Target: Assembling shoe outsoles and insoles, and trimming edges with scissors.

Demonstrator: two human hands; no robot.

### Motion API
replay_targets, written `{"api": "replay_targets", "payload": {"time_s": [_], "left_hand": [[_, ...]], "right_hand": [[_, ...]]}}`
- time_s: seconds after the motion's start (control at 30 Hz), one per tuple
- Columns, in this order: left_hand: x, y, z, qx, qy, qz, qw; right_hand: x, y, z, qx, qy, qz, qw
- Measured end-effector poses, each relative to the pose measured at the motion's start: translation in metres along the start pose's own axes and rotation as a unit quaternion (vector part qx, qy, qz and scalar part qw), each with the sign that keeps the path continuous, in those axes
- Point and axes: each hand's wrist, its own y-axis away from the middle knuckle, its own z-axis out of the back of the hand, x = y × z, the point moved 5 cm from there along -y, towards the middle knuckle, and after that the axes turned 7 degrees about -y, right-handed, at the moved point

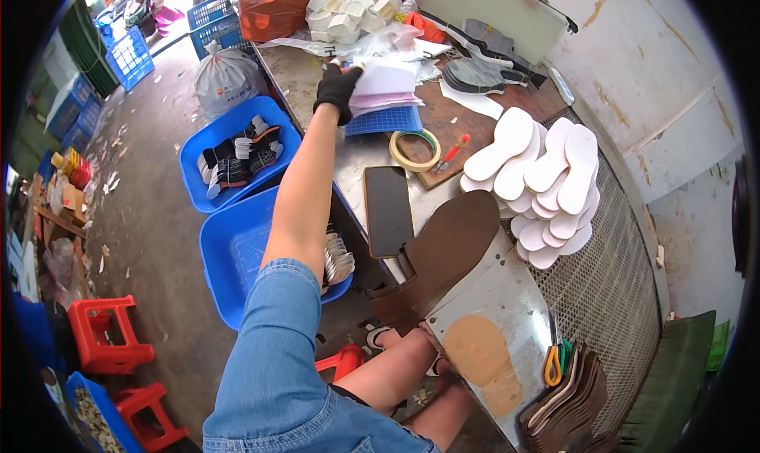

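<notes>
My left hand [339, 89], in a black glove with bare fingertips, reaches to the far side of the workbench. Its fingers are closed at the left end of a stack of white and pink paper sheets [386, 83]. Under the sheets lies a blue gridded pad [384, 121]. Nearer to me are a roll of tan tape [415, 150] and a red-handled cutter [454, 150]. A dark phone [388, 212] lies at the bench edge, beside a brown sole-shaped piece [451, 243]. My right hand is out of view.
White insoles [546, 184] are heaped on the mesh surface at right. Yellow-handled scissors [552, 366] lie by stacked brown pieces [566, 405]. Blue tubs [237, 239] holding shoe parts stand left of the bench. Red stools [111, 334] are on the floor. Plastic bags [352, 14] crowd the far end.
</notes>
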Motion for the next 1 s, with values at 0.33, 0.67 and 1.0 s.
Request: {"api": "replay_targets", "payload": {"time_s": [0.33, 0.67, 1.0], "left_hand": [[-0.054, 0.131, -0.006, 0.055, -0.305, -0.406, 0.86], [-0.052, 0.153, -0.008, 0.059, -0.354, -0.373, 0.856], [-0.054, 0.165, -0.014, 0.043, -0.424, -0.32, 0.846]], "right_hand": [[-0.009, -0.012, 0.008, -0.028, -0.037, 0.001, 0.999], [0.022, 0.027, -0.01, 0.025, 0.017, 0.043, 0.999], [0.026, 0.029, -0.003, 0.006, 0.009, -0.001, 1.0]]}}
